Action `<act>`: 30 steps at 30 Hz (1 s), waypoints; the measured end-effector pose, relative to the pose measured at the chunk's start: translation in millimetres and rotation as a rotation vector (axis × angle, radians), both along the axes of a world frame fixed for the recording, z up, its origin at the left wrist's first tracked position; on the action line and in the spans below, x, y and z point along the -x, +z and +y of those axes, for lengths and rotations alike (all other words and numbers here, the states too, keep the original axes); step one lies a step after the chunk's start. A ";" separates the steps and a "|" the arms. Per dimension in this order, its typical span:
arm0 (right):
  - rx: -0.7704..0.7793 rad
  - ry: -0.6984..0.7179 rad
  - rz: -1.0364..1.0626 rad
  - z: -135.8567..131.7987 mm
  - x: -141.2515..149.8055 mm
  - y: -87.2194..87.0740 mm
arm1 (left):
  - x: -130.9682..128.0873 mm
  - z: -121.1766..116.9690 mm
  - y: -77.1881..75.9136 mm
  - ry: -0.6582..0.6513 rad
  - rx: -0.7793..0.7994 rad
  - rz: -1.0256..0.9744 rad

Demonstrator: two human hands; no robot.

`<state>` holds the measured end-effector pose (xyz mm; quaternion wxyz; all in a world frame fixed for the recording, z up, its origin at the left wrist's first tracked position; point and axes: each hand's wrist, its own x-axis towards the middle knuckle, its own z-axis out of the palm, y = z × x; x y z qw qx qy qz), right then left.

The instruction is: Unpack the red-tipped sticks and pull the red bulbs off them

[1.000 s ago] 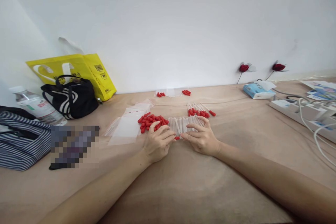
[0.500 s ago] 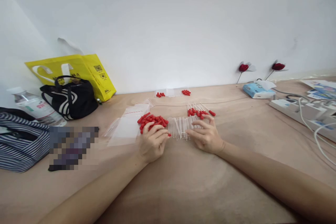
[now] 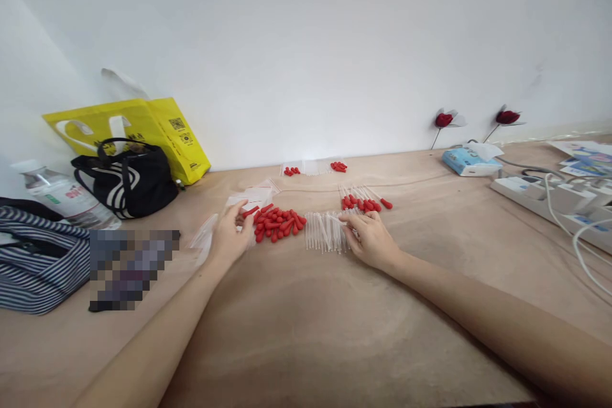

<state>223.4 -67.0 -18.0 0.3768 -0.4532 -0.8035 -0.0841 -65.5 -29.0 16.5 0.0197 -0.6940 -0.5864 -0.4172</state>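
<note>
My left hand is at the left edge of a pile of red rubber dropper bulbs. One red dropper bulb is pinched between its thumb and forefinger. To the right of the pile lies a row of thin clear dropper tubes, side by side. My right hand rests over the row's right end, its fingertips closed on a clear tube there; the fingers partly hide it. Just behind that hand, several droppers with red bulbs fitted on clear tubes lie together.
Clear zip bags lie behind and under my left hand. Against the wall, another clear bag holds red bulbs and tubes. Bags and a bottle stand at left; a tissue pack and a power strip with cables are at right.
My left hand has moved left from the front of the red pile to its left edge, and a red bulb shows in its fingers. My right hand has shifted slightly, its fingers drawn together.
</note>
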 end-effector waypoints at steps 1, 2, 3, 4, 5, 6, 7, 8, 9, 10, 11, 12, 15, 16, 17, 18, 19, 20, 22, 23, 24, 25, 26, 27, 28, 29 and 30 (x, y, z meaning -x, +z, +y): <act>0.029 0.000 0.037 2.2 2.2 0.9 | 7.8 4.4 -0.6 0.034 0.057 -0.049; 0.049 -0.002 0.066 4.6 4.6 1.8 | 14.4 8.4 -2.1 0.067 0.108 -0.090; 0.057 -0.003 0.084 7.2 7.2 2.8 | 19.8 11.8 -4.4 0.097 0.157 -0.118; 0.051 -0.006 0.094 9.7 9.9 3.8 | 23.7 14.4 -6.9 0.121 0.204 -0.128; 0.033 -0.013 0.096 12.2 12.7 4.6 | 26.2 16.3 -9.3 0.135 0.250 -0.119; 0.010 -0.023 0.091 14.5 15.5 5.4 | 27.4 17.3 -11.1 0.141 0.294 -0.100; -0.011 -0.038 0.079 16.4 18.2 6.0 | 27.6 17.6 -12.1 0.139 0.334 -0.080; -0.027 -0.056 0.063 18.0 20.8 6.4 | 27.1 17.1 -12.1 0.135 0.367 -0.064; -0.035 -0.076 0.045 19.2 23.4 6.5 | 26.2 16.0 -11.1 0.133 0.391 -0.053; -0.037 -0.095 0.027 20.0 26.0 6.4 | 25.2 14.7 -9.2 0.137 0.404 -0.041; -0.033 -0.109 0.005 20.4 28.5 6.1 | 24.3 13.2 -6.8 0.148 0.409 -0.023; -0.030 -0.118 -0.017 20.4 30.9 5.5 | 23.5 11.7 -4.2 0.163 0.405 0.006; -0.036 -0.124 -0.071 19.1 37.1 3.1 | 18.6 6.6 1.5 0.229 0.252 0.144; -0.041 -0.122 -0.081 18.3 38.7 2.3 | 14.6 4.1 1.9 0.233 0.153 0.183; -0.045 -0.120 -0.088 17.3 40.0 1.6 | 8.7 0.7 1.6 0.207 0.054 0.211; -0.048 -0.119 -0.091 16.1 41.0 1.2 | 0.7 -3.6 0.4 0.148 -0.035 0.233; -0.049 -0.116 -0.095 14.7 41.9 1.0 | -9.3 -8.8 -1.4 0.058 -0.094 0.241; -0.050 -0.114 -0.099 13.0 42.5 1.2 | -20.7 -14.6 -3.6 -0.081 -0.100 0.268; -0.052 -0.106 -0.103 9.2 43.1 2.6 | -45.0 -26.5 -8.4 -0.340 -0.104 0.341; -0.050 -0.100 -0.105 7.2 42.8 3.9 | -56.0 -31.6 -10.6 -0.429 -0.093 0.386; -0.045 -0.094 -0.106 5.5 41.8 5.6 | -65.3 -35.7 -12.5 -0.482 -0.084 0.408; -0.036 -0.089 -0.106 4.1 39.9 7.4 | -72.5 -38.4 -14.1 -0.510 -0.075 0.419; -0.023 -0.089 -0.103 3.5 36.8 9.4 | -77.3 -39.9 -15.3 -0.521 -0.066 0.423; -0.006 -0.095 -0.096 3.8 32.2 11.3 | -80.0 -40.2 -16.2 -0.519 -0.058 0.421; 0.013 -0.108 -0.083 5.2 26.0 13.0 | -80.9 -39.6 -16.8 -0.514 -0.050 0.420; 0.033 -0.135 -0.066 7.8 18.1 14.4 | -80.7 -38.4 -17.3 -0.511 -0.043 0.422; 0.056 -0.179 -0.040 11.5 8.8 15.4 | -79.9 -36.8 -17.7 -0.513 -0.035 0.429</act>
